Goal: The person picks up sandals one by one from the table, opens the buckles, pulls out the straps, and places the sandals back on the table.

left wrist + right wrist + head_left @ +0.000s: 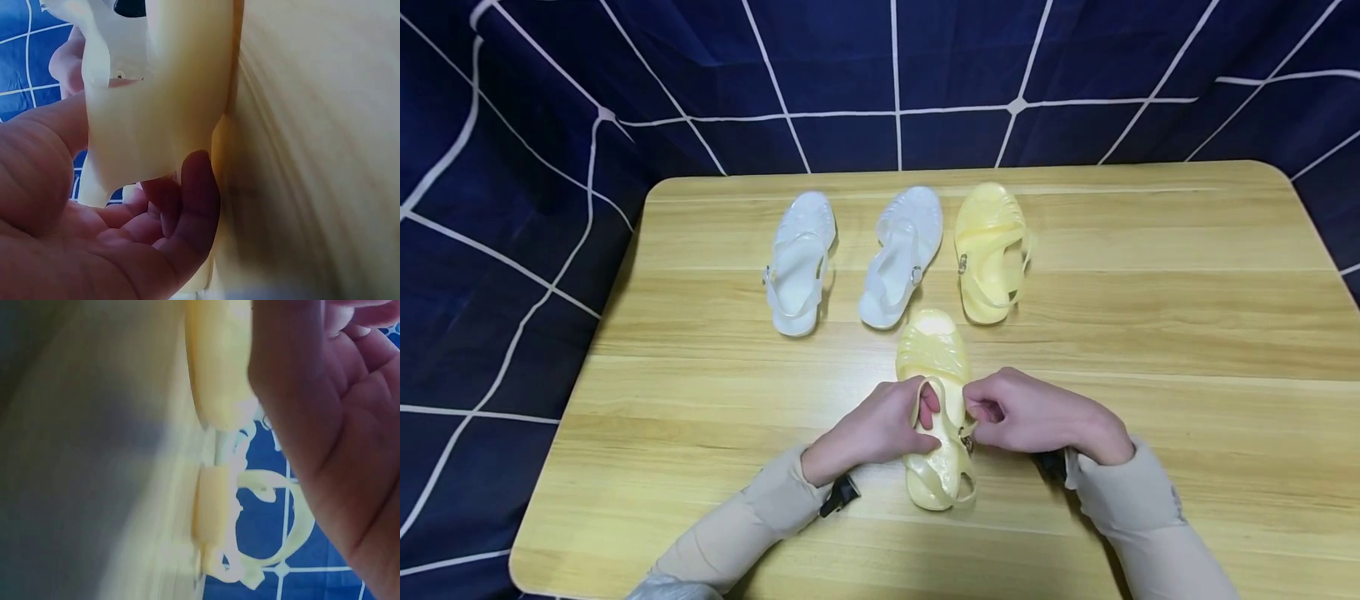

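Note:
A yellow jelly sandal lies toe-away on the table in front of me. At its left side, my left hand grips the sandal's strap, with the thumb over the insole. In the left wrist view, the curled fingers of this hand hold the lower edge of the pale yellow side piece. On the other side, my right hand has its fingertips pinched together at the strap, just above the small metal buckle. In the right wrist view those fingertips are out of sight behind the palm.
A second yellow sandal stands beyond, slightly to the right. Two white sandals, a left one and a middle one, are in line with it. The wooden table has a dark blue, white-lined cloth behind it.

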`<state>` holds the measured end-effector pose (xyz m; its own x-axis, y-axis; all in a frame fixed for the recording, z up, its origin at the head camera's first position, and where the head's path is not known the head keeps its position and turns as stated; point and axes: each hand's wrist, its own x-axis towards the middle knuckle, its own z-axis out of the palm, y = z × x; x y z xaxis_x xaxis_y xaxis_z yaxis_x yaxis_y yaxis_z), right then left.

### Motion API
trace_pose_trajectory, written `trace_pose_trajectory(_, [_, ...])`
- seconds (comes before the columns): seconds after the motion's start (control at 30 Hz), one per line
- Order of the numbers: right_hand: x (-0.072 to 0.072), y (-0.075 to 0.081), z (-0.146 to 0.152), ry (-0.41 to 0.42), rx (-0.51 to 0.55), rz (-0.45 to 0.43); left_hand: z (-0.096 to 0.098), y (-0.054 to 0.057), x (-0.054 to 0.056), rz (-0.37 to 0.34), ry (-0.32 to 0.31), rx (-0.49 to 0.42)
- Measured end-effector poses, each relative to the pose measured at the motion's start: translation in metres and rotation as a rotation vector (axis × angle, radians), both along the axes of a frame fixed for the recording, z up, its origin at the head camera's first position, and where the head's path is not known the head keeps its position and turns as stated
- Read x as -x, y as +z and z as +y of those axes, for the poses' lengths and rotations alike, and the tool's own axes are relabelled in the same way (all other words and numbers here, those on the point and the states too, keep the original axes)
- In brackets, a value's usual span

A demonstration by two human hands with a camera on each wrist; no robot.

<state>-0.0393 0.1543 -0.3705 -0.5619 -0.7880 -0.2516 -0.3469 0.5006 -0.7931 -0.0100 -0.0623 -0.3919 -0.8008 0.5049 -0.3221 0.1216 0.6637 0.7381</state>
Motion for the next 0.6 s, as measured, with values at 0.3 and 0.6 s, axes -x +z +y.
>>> trace_pose_trajectory(0.3, [0.001,0.001,0.004,0.078,0.073,-0.106,-0.003,0.002,0.000,-0.059,0.075,-0.100])
trace_pose_trajectory(0.6, [0.001,0.000,0.005,0.105,0.151,-0.105,-0.006,0.011,-0.003,0.163,0.012,-0.195])
